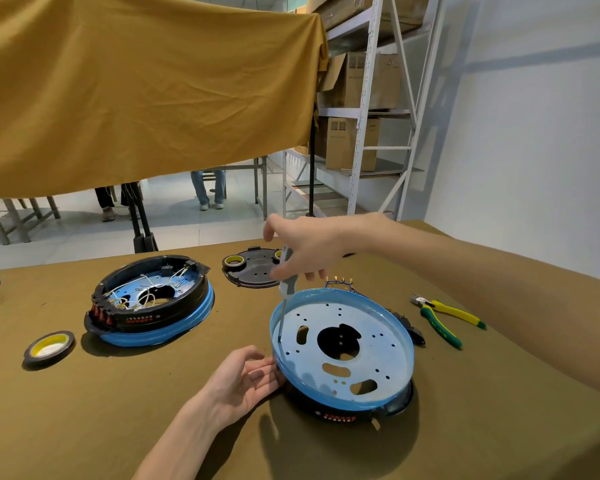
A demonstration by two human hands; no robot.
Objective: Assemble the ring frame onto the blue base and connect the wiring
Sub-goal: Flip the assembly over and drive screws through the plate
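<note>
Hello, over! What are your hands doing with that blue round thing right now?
Right hand grips screwdriver, tip down at blue base near its left rim. Left hand open, steadying the rim. Nothing in the way.

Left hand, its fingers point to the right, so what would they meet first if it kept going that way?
The left hand would meet the blue base first; its fingertips already look to be at the rim.

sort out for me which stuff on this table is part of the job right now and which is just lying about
In use:
blue base, on the black ring frame
screwdriver, gripped by right hand
left hand, steadying the base rim
blue wires

Lying about:
finished unit
pliers
tape roll
black cover plate
</note>
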